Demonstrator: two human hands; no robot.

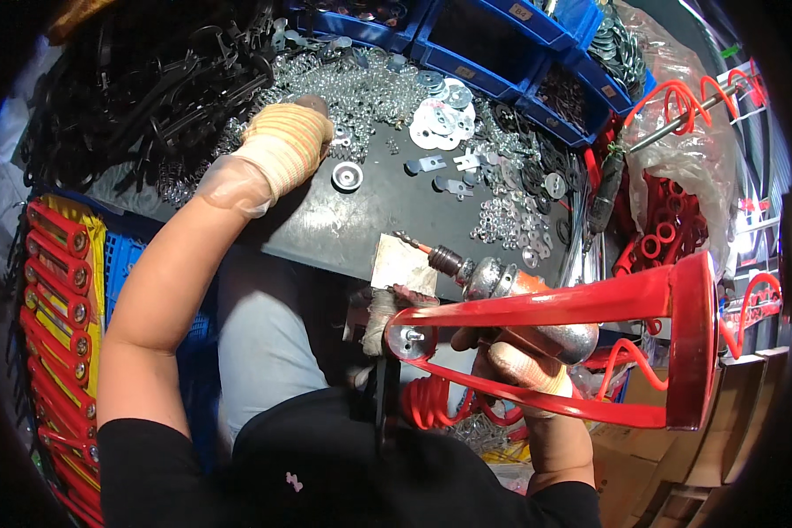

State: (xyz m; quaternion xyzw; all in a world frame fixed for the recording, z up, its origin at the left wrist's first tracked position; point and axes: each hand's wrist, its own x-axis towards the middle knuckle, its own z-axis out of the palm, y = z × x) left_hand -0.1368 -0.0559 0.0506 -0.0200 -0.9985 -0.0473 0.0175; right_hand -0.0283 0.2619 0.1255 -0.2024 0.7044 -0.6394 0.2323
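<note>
My left hand (289,148), in a cream knitted glove, reaches into a heap of small metal nuts or bushings (361,84). Its fingers curl down and are mostly hidden; whatever they pinch cannot be made out. Beside it lies a round metal cup-shaped part (347,177). My right hand (526,368), also gloved, is closed around a pneumatic screwdriver (502,286) whose bit points to the upper left. In front of that hand stands a red U-shaped frame (546,299), its narrow end with a bolt and washer resting at a wrapped post (378,321).
Black curved parts (141,97) are heaped at the far left, with blue bins (475,75) along the back. Flat washers (443,121) and small clips lie on the dark table (317,224). Red assembled levers (57,290) are stacked left. A red coiled hose (436,403) hangs near my lap.
</note>
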